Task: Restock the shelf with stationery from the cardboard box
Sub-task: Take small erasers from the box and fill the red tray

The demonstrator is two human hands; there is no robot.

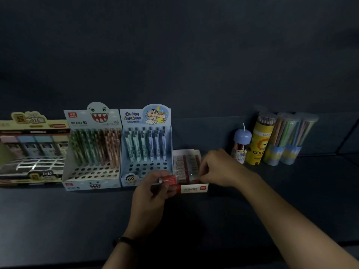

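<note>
On the dark shelf the eraser tray stands just right of the blue pen display. The left hand grips a red-wrapped eraser at the tray's front left corner; the right hand reaches into the tray's front row, fingertips pinching a second eraser

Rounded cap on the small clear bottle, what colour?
Pale blue rounded cap, seen in head view.

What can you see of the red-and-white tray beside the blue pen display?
The tray is a low, open-topped white card carton with a red-printed front wall, on the shelf, right of the blue pen display. Rows of small wrapped blocks fill it. The right hand reaches into its front; the left hand holds a red packet at its front-left corner.
</note>
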